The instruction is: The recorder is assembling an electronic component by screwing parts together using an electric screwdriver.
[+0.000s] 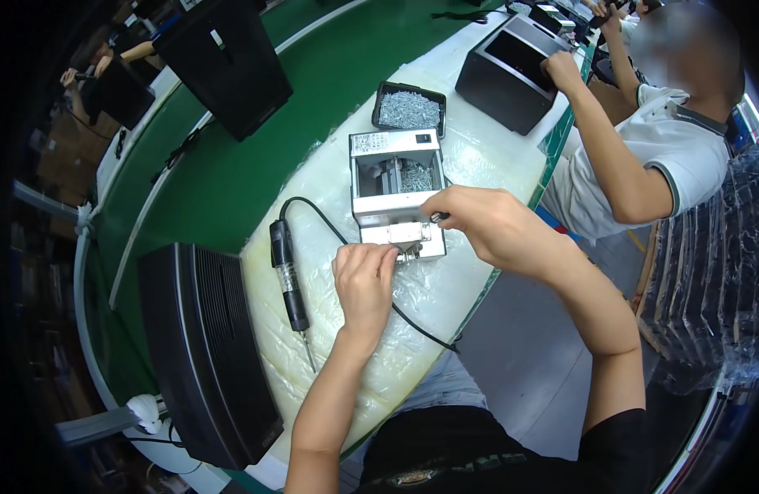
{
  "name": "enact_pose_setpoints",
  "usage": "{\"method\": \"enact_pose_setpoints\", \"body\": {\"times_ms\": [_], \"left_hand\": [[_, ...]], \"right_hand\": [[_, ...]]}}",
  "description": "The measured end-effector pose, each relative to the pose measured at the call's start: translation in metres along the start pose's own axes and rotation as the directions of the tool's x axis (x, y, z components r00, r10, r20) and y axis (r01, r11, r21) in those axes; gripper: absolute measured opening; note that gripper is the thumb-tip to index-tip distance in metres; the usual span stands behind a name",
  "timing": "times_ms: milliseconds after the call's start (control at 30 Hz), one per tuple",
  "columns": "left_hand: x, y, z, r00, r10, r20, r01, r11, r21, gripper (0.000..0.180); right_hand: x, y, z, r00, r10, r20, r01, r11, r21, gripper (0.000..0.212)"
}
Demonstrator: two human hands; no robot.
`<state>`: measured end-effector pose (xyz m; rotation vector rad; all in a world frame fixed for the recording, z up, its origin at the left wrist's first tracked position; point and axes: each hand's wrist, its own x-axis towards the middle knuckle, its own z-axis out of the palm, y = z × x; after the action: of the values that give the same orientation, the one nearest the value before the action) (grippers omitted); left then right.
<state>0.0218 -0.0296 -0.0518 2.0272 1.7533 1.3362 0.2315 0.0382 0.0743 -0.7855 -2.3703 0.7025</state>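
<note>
A white-and-grey metal screw feeder [388, 206] stands on the film-covered mat in front of me, small silver screws [416, 176] lying in its open hopper. My left hand [365, 284] is closed at the feeder's front left corner, thumb and fingers against its front block. At the right side my right hand [488, 226] pinches a small dark object [439, 217], mostly hidden by the fingers. To the left lies an electric screwdriver [289, 280] with a long thin bit, its black cord curving up behind the feeder's left side.
Behind the feeder sits a black tray [411, 87] full of screws. A black ribbed housing [207, 354] stands at left; another black box [511, 70] stands far right under a co-worker's hand [562, 70]. A tall black case [221, 66] is on the green belt [326, 74].
</note>
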Motion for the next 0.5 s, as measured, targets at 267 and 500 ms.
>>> {"method": "enact_pose_setpoints", "body": {"times_ms": [267, 500], "left_hand": [[0.001, 0.002, -0.001, 1.0, -0.008, 0.004, 0.008, 1.0, -0.006, 0.006], [0.002, -0.001, 0.0, 1.0, 0.011, -0.001, -0.011, 1.0, -0.007, 0.007]], "right_hand": [[-0.001, 0.003, -0.011, 0.995, 0.017, 0.099, -0.012, 0.999, -0.052, 0.033], [0.008, 0.002, -0.017, 0.969, -0.1, 0.225, 0.11, 0.994, -0.03, 0.04]]}}
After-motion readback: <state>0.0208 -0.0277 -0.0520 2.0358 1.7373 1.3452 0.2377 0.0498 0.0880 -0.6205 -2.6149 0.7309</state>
